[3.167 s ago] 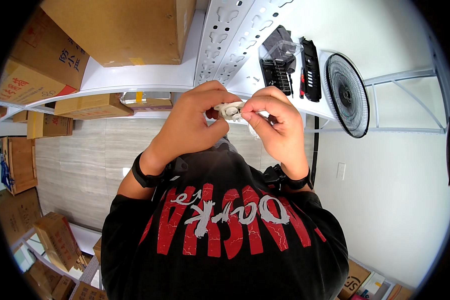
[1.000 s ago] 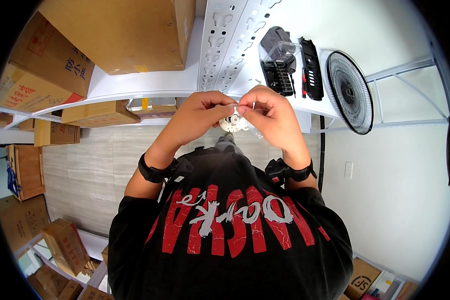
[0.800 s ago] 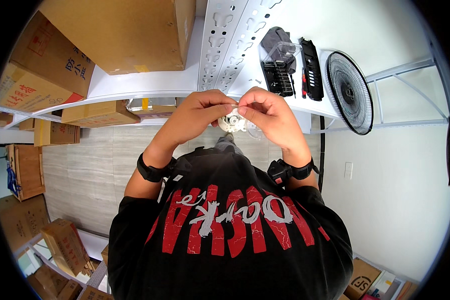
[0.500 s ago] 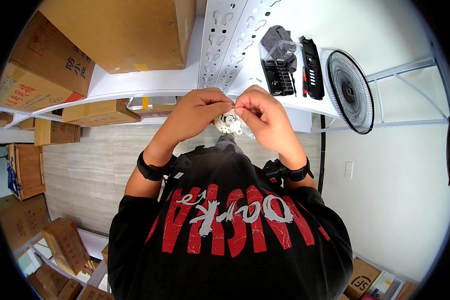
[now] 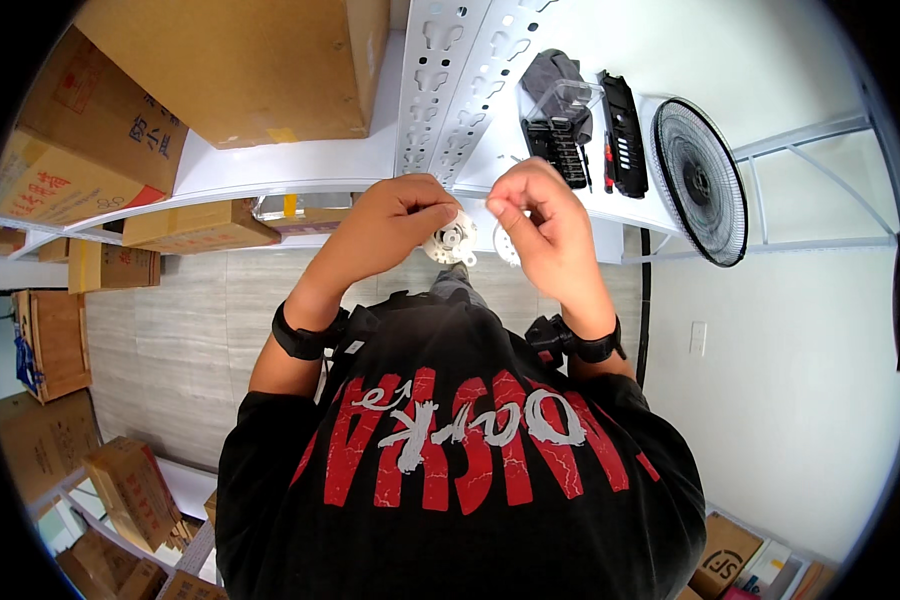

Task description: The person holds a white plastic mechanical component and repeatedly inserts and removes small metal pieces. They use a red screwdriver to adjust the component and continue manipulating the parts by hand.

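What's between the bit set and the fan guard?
In the head view, a thin dark rod, something red and a long black slotted tray lie there.

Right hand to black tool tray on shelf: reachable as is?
Probably yes: the right hand is near the tool tray, with nothing visible between them, though it may be holding the white disc by its palm.

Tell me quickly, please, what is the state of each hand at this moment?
Left hand: closed, holding a round white part by its edge.
Right hand: fingers curled, apparently holding a whitish round piece; grip partly hidden.
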The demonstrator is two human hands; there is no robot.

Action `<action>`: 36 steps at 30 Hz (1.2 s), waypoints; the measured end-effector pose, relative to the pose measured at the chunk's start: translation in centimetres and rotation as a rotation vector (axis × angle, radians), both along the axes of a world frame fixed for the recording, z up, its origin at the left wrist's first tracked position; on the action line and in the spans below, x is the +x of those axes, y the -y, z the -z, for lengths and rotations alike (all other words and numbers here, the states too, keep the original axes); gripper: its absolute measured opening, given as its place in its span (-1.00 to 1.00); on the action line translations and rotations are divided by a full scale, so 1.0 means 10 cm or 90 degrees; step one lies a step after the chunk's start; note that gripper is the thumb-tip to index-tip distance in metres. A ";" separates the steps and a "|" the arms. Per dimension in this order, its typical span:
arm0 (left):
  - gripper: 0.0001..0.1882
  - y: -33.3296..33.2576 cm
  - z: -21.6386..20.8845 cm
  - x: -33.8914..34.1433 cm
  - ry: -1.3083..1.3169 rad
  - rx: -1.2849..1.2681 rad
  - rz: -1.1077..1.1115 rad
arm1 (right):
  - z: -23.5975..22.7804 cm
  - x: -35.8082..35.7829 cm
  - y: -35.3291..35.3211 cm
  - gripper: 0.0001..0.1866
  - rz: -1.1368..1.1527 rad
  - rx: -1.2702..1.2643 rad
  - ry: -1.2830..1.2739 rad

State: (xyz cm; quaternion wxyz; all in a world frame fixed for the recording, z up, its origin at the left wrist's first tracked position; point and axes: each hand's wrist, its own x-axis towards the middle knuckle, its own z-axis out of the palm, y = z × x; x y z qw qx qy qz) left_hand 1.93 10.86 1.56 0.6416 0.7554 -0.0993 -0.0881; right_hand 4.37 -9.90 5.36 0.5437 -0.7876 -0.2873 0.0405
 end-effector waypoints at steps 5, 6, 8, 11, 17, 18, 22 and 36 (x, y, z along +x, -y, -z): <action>-0.83 -0.07 -0.14 -0.03 -0.210 -0.141 0.069 | 0.01 0.03 -0.03 -0.87 -0.045 -0.034 0.309; -0.82 -0.06 -0.18 -0.05 -0.247 -0.148 0.061 | 0.00 0.00 -0.03 -0.83 -0.058 -0.059 0.303; -0.78 -0.08 -0.17 -0.06 -0.289 -0.184 0.066 | -0.01 0.00 -0.04 -0.82 -0.083 -0.073 0.356; -0.74 -0.13 -0.08 -0.04 -0.305 -0.275 0.107 | -0.02 0.00 -0.05 -0.80 -0.102 -0.077 0.391; -0.71 -0.15 -0.10 -0.04 -0.301 -0.298 0.118 | 0.01 0.00 -0.04 -0.76 -0.109 -0.091 0.429; -0.71 -0.14 -0.14 -0.05 -0.296 -0.271 0.116 | 0.01 0.00 -0.04 -0.76 -0.112 -0.096 0.431; -0.73 -0.13 -0.15 -0.05 -0.270 -0.234 0.142 | -0.03 -0.01 -0.02 -0.76 -0.121 -0.127 0.424; -0.81 -0.07 -0.20 -0.08 -0.177 -0.153 0.109 | -0.22 -0.08 -0.04 -0.88 -0.089 -0.093 0.082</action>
